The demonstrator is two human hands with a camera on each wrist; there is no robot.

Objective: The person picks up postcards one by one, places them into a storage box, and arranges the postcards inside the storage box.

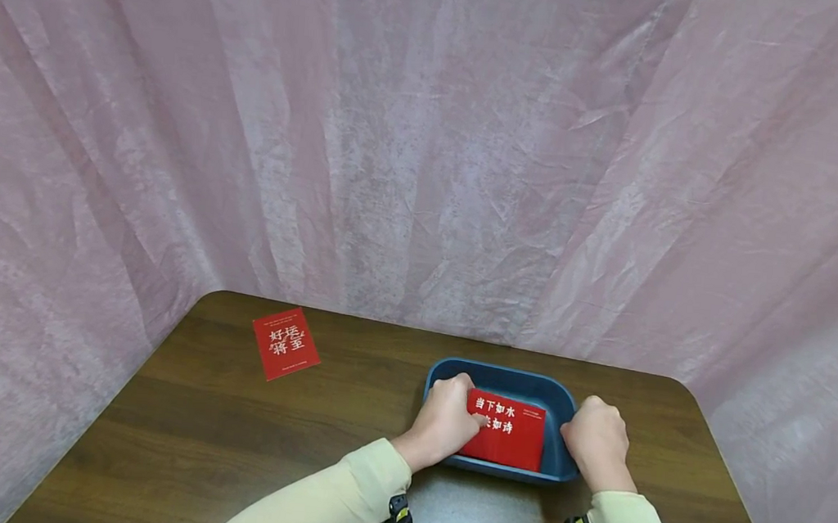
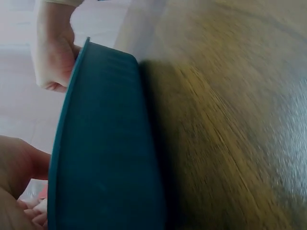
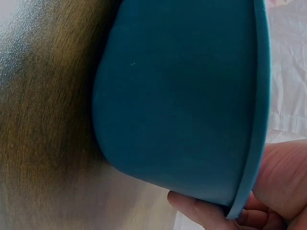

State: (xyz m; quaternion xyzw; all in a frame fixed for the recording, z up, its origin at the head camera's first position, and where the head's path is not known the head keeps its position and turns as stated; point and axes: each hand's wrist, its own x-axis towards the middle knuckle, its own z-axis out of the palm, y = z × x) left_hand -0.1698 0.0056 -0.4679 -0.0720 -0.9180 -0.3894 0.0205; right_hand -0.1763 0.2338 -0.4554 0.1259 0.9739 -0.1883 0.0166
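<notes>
A dark blue plastic tub (image 1: 502, 375) stands on the table, right of centre. Inside it lies a red card (image 1: 503, 449) with white Chinese characters. My left hand (image 1: 444, 415) reaches over the tub's left end and grips the card's left edge, a fingertip showing on its printed face. In the left wrist view, a scrap of red shows between thumb and curled fingers behind the tub's wall (image 2: 105, 134). The right hand (image 1: 597, 440) pinches the tub's right rim, one digit outside under the lip in the right wrist view and the other fingers partly hidden behind the rim (image 3: 256, 120).
Another red card (image 1: 285, 343) with white characters lies flat at the table's back left. The brown wooden table (image 1: 227, 443) has rounded back corners. Pink curtains (image 1: 428, 147) hang behind and beside it.
</notes>
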